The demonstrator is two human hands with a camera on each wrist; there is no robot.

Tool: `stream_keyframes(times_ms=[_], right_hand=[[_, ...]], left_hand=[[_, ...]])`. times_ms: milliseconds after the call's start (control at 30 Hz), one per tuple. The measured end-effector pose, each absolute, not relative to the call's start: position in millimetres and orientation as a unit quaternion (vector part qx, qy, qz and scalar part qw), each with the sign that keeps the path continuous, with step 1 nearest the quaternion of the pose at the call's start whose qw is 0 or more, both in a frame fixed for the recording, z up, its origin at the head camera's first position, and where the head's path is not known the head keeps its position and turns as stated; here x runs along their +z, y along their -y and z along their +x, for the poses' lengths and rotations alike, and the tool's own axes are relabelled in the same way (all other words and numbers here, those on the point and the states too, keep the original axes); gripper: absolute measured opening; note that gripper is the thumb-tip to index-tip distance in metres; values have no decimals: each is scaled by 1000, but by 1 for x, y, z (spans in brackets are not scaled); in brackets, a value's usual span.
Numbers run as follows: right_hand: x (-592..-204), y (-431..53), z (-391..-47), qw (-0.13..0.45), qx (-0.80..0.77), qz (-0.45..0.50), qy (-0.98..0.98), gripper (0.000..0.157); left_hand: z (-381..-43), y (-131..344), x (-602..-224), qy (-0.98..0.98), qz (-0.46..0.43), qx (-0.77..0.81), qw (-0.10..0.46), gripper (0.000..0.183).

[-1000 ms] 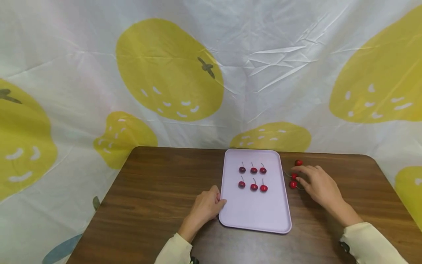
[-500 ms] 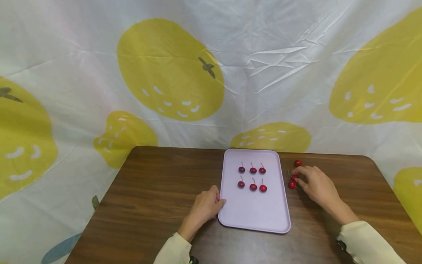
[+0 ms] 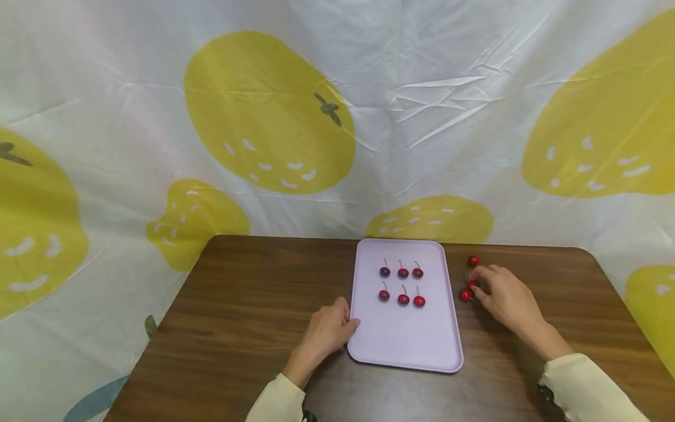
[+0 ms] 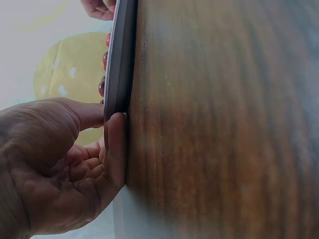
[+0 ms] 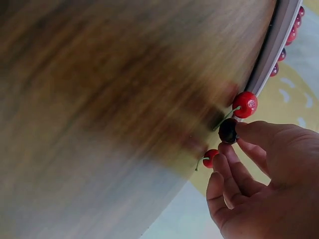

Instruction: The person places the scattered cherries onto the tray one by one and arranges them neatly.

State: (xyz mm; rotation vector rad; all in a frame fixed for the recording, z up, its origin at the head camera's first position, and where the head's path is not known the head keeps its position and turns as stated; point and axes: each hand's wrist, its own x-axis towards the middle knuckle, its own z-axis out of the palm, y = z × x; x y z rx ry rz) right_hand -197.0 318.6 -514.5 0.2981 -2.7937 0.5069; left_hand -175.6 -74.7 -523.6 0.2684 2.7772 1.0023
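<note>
A pale lilac tray (image 3: 406, 343) lies on the table and carries two rows of three cherries, such as a dark one (image 3: 384, 295), stems pointing away from me. My left hand (image 3: 328, 327) grips its left edge, thumb (image 4: 89, 115) over the rim and a finger (image 4: 117, 144) beneath. Right of the tray, my right hand (image 3: 507, 298) pinches a cherry (image 5: 228, 130) between thumb and fingers; it looks dark in the right wrist view. Another red cherry (image 3: 466, 295) sits right beside it on the near side, and a third cherry (image 3: 474, 260) lies farther back.
The brown wooden table (image 3: 253, 293) ends at the back against a white cloth (image 3: 379, 146) printed with yellow fruit. Pale sleeves (image 3: 590, 387) cover both forearms.
My right fingers have drawn in around the middle cherry, and its stem has swung from pointing left to pointing up. The left hand keeps its hold on the tray.
</note>
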Motion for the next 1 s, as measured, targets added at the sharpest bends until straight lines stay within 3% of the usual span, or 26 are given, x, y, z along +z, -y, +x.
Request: stream_keyframes(times_ms=[500, 833, 1000], right_hand=[[-512, -318, -198, 123, 162, 99, 974, 21], [-501, -301, -194, 179, 171, 83, 965, 21], [-489, -276, -192, 173, 183, 86, 964, 20]], left_hand=[[-176, 75, -523, -935, 96, 333, 78, 25], [-177, 74, -524, -938, 100, 325, 71, 25], [-177, 73, -524, -939, 105, 320, 63, 25]])
